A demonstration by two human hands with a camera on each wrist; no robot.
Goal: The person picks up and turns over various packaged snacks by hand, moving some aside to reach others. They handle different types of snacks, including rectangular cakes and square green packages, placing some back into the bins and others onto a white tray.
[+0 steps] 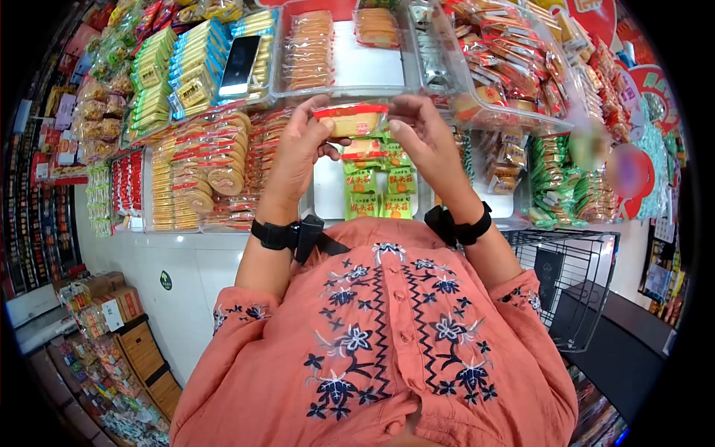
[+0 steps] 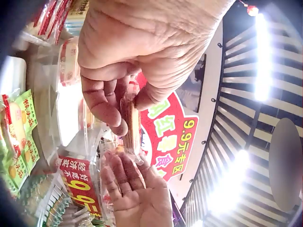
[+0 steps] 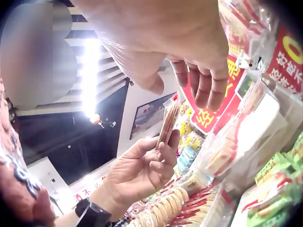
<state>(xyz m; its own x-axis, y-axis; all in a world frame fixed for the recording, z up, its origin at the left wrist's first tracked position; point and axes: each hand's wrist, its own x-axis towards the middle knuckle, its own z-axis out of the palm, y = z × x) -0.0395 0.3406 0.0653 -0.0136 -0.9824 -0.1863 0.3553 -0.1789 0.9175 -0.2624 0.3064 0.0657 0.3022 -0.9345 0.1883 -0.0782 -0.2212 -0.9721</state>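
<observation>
My left hand (image 1: 300,149) pinches a flat wrapped biscuit packet (image 1: 354,124) with a red band along its top, thumb on the near face. Held up over the display, the packet is seen nearly edge-on in the left wrist view. My right hand (image 1: 430,141) is at the packet's right end, its fingers loosely bent and apart. In the right wrist view, a gap shows between those fingers (image 3: 204,87) and the packet. Just below the hands, green packets (image 1: 360,185) and another red-banded packet (image 1: 363,151) lie in a white-bottomed compartment.
Behind the hands stands a clear bin (image 1: 414,63) with rows of wrapped biscuits. A phone (image 1: 240,65) lies on blue packets to the left. Round biscuits (image 1: 225,153) fill the left compartment; a bin of red packets (image 1: 510,45) stands right. A black wire basket (image 1: 588,287) is at lower right.
</observation>
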